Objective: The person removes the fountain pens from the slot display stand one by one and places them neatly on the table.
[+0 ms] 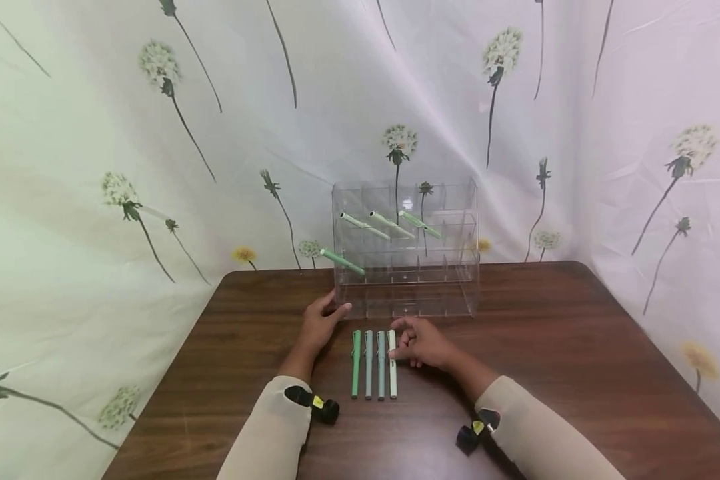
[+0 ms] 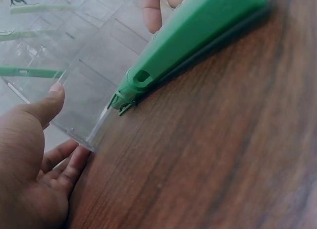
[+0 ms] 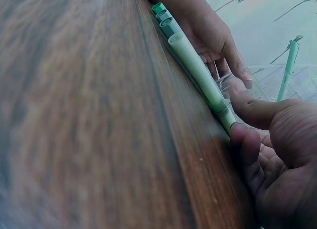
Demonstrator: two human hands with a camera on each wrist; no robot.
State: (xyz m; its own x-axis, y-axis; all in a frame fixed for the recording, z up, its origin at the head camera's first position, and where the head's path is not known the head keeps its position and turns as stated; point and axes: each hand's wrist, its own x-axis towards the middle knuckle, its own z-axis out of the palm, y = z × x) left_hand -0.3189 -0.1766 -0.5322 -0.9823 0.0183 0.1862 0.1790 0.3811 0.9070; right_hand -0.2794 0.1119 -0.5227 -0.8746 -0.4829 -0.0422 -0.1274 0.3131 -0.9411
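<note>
A clear plastic organizer (image 1: pixel 405 293) with several compartments stands at the back of the table. My left hand (image 1: pixel 323 323) grips its front left corner, thumb in front and fingers low behind the edge. In front lies a row of capped pens: a green pen (image 1: pixel 356 365), two grey-blue pens (image 1: pixel 369 367) and a pale green pen (image 1: pixel 393 377) at the right end. My right hand (image 1: pixel 423 343) pinches the pale green pen near its clip, and that pen still lies in line on the table. The index finger reaches past its far end.
Three light green pens (image 1: pixel 420 223) lean in an upper tier of the organizer, and a green pen (image 1: pixel 342 261) slants in the tier below at left. A flower-printed curtain (image 1: pixel 234 133) hangs behind the dark wooden table (image 1: pixel 546 347).
</note>
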